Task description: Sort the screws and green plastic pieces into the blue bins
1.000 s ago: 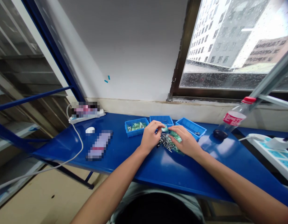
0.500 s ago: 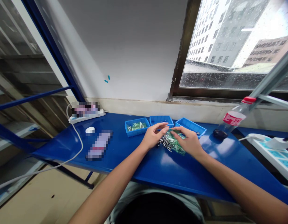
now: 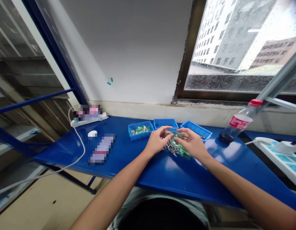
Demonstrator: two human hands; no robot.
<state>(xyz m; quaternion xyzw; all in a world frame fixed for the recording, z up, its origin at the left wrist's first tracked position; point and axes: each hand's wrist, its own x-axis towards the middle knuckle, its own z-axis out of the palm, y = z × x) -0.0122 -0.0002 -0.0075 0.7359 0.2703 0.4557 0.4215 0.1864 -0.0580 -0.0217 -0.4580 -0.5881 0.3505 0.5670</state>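
A small clear green bag (image 3: 172, 131) is held up between the two hands, above the far edge of a heap on the table. The left hand (image 3: 158, 139) has thumb and fingers closed on its left edge; the right hand (image 3: 193, 144) pinches its right edge, so the bag spans the narrow gap between the fingertips. Just below and nearer lies a pile of metal screws (image 3: 172, 149) (loose, pointing every way), and touching its right side, partly under the right hand, more green bags (image 3: 185, 152). Beyond the hands stand three blue bins: the left bin (image 3: 140, 136) holds green packets, the middle bin (image 3: 162, 122) and right bin (image 3: 194, 128) a few metal pieces. Farther right on the blue table (image 3: 128, 159), a red-capped bottle (image 3: 239, 123) leans near the window.
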